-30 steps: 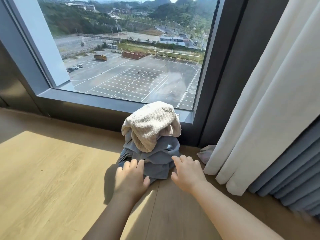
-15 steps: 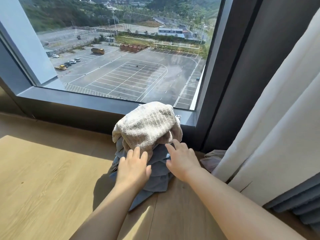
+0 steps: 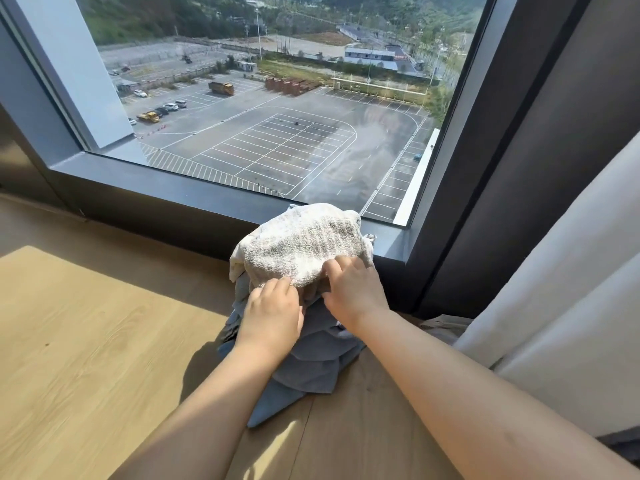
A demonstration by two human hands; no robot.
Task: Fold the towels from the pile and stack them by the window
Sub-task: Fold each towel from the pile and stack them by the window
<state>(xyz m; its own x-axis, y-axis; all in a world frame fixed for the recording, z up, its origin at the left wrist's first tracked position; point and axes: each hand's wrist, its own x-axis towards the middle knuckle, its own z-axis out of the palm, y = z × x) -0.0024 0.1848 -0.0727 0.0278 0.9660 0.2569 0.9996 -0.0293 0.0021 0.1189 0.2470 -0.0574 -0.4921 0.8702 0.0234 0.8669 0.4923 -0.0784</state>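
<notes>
Head view: pile sits centre frame, low, against window sill; both hands on it.
Pile: heap of unfolded towels point(image 3: 304, 327) on wooden top, touching the dark frame below the glass.
Top towel: cream terry towel point(image 3: 298, 247), looped nap, crumpled into a dome, near edge hanging over the grey ones.
Lower towels: grey-blue towels point(image 3: 311, 365), smoother weave, several layers, one corner spilling toward frame bottom.
Left hand: left hand point(image 3: 272, 315) palm down, fingers curled at hem of cream towel; looks like a pinch on the edge, fingertips hidden under cloth so can't confirm.
Right hand: right hand point(image 3: 353, 289) fingers bent, tips pressing on cream towel's near edge; grip vs. plain press, cannot tell.
Handling (est.): light, limp, no stiffness; will sag and drag neighbours if pulled from mid. Terry nap grippy, not slippery. Nothing fragile.
Grip pt (est.): near hem, two spread corners, lift up and off the heap.
Surface: wood-grain top point(image 3: 86, 341), pale, matte, sunlit; free area at left of frame for folding.
Window: window point(image 3: 277, 116) upper frame, dark metal sill.
Curtain: white curtain point(image 3: 554, 306) at right, near pile but apart.
Stack: none seen yet.
</notes>
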